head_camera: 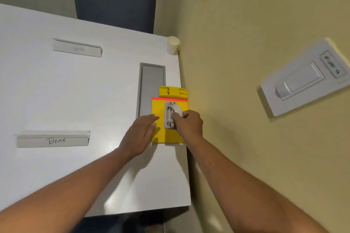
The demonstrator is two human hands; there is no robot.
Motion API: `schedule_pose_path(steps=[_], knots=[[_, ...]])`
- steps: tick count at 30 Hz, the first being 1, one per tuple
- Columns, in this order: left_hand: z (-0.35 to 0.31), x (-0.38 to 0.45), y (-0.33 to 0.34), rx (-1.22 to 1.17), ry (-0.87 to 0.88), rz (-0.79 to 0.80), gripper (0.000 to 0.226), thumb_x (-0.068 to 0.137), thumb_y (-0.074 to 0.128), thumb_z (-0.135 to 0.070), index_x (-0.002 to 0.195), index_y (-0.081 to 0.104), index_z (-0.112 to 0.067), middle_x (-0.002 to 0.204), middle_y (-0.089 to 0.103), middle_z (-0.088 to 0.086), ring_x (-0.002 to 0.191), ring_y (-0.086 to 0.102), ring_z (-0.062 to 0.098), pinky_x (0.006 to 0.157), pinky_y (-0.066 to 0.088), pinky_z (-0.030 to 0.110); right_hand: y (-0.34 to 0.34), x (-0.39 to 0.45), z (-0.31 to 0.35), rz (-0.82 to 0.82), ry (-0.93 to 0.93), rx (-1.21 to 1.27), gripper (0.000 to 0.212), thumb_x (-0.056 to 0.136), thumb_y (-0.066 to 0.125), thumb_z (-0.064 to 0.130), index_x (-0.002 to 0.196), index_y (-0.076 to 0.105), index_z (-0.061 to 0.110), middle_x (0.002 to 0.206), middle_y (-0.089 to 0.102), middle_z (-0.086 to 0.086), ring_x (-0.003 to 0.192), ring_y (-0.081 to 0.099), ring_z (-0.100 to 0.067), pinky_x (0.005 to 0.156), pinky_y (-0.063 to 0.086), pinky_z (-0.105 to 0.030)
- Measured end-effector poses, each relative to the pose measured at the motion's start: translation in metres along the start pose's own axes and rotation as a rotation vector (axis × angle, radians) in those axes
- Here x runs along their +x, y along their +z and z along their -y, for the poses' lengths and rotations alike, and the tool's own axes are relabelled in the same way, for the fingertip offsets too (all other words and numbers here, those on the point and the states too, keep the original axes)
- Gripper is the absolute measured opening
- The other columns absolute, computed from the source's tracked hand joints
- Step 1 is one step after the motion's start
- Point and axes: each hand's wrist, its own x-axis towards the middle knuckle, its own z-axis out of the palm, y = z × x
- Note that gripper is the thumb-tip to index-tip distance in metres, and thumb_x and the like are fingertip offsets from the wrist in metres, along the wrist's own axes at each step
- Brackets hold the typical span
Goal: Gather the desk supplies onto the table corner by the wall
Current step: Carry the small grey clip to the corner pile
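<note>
- Desk supplies sit together at the worktop (75,91) edge against the wall (246,24): a yellow pad (161,134) with an orange strip along its far edge, a white stapler-like tool (171,111) lying on it, and a yellow block (173,91) just beyond the pad.
- Head view: the right hand (187,123) is closed around the near end of the white tool, hiding that part; what exactly the tool is stays hard to tell.
- The left hand (141,134) lies flat with its fingers loosely spread, holding nothing, its fingertips over the pad's left edge and covering that side.
- A grey recessed tray (151,81) runs along the worktop beside the pad, its near end hidden by the left hand.
- A white paper cup (172,45) stands at the far corner by the wall.
- Two folded name cards, "BETA" (77,48) and "BEAR" (53,139), stand well apart to the left.
- A wall switch plate (306,77) is cut off at the right border.
</note>
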Motion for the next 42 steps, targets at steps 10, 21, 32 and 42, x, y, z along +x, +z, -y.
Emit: schedule_pose_path(steps=[10,21,32,42], knots=[[0.086,0.015,0.05,0.559,0.148,0.125,0.079,0.102,0.024,-0.08,0.168,0.01,-0.04,0.178,-0.002,-0.006,0.165,-0.004,0.023,0.132,0.003,0.058,0.044,0.16,0.052,-0.143,-0.035,0.006,0.044,0.084,0.076,0.025,0.057,0.042,0.018,0.056,0.043,0.003,0.05,0.039,-0.017,0.051,0.033,-0.03],[0.09,0.022,0.053,0.615,0.127,0.141,0.091,0.094,0.027,-0.088,0.168,0.016,-0.037,0.178,0.007,-0.003,0.165,0.009,0.027,0.13,0.017,0.061,0.09,0.258,0.069,-0.084,-0.085,-0.18,0.031,0.086,0.077,0.032,0.084,0.058,0.009,0.085,0.06,-0.004,0.077,0.061,-0.024,0.066,0.047,-0.031],[0.09,0.022,0.052,0.573,0.109,0.15,0.091,0.093,0.02,-0.09,0.168,0.006,-0.041,0.177,-0.006,-0.007,0.165,-0.005,0.024,0.131,0.008,0.06,0.098,0.276,0.057,-0.05,-0.017,-0.41,0.041,0.086,0.077,0.024,0.119,0.063,0.003,0.12,0.069,-0.015,0.104,0.071,-0.03,0.068,0.053,-0.031],[0.09,0.023,0.053,0.584,0.106,0.177,0.092,0.092,0.015,-0.092,0.167,-0.002,-0.041,0.176,-0.014,-0.008,0.164,-0.014,0.024,0.131,0.002,0.059,0.102,0.289,0.04,-0.018,-0.044,-0.41,0.053,0.087,0.077,0.035,0.125,0.059,0.003,0.124,0.066,-0.014,0.1,0.065,-0.026,0.069,0.05,-0.032]])
